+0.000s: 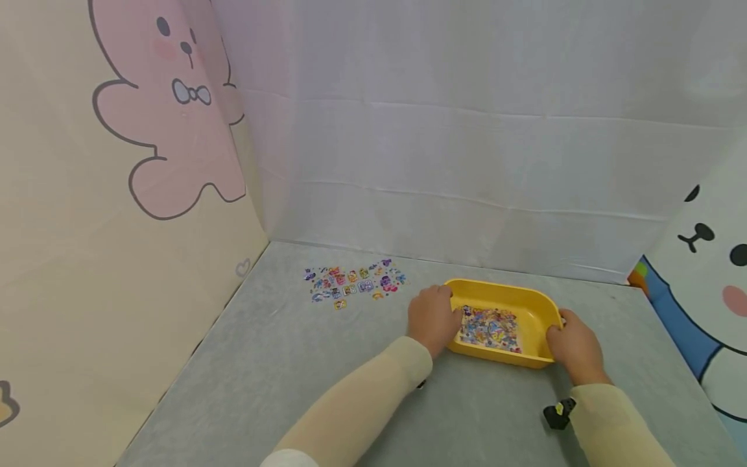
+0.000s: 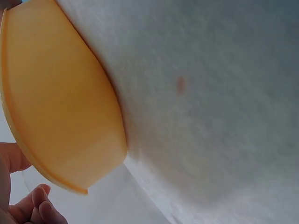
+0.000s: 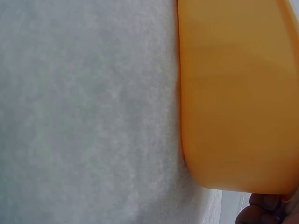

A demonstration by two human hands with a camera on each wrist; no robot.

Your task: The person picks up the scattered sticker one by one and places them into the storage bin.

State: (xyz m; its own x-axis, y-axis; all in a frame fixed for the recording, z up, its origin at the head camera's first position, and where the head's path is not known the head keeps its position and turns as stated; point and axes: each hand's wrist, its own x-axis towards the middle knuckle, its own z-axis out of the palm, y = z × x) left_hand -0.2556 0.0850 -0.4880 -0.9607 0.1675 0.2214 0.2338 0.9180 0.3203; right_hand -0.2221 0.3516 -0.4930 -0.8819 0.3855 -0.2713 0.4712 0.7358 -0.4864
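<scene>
A yellow plastic tray [image 1: 539, 324] stands on the grey-covered table, with a heap of small colourful stickers [image 1: 490, 329] inside it, toward its left side. My left hand [image 1: 432, 318] grips the tray's left rim, thumb on the inner side. At the opposite end my right hand [image 1: 578, 347] pinches the right rim. In the left wrist view the outer wall of the tray [image 2: 65, 102] fills the left side, with the thumb and curled fingers at its rim. The right wrist view shows the tray's wall [image 3: 238, 93] close to the table, fingertips at its lower corner.
Left of the tray, several loose colourful stickers [image 1: 353, 283] lie spread flat on the table [image 1: 280, 363]. A white curtain [image 1: 467, 162] closes off the back. Printed cloth panels with cartoon animals stand at the left [image 1: 175, 117] and right [image 1: 706, 292].
</scene>
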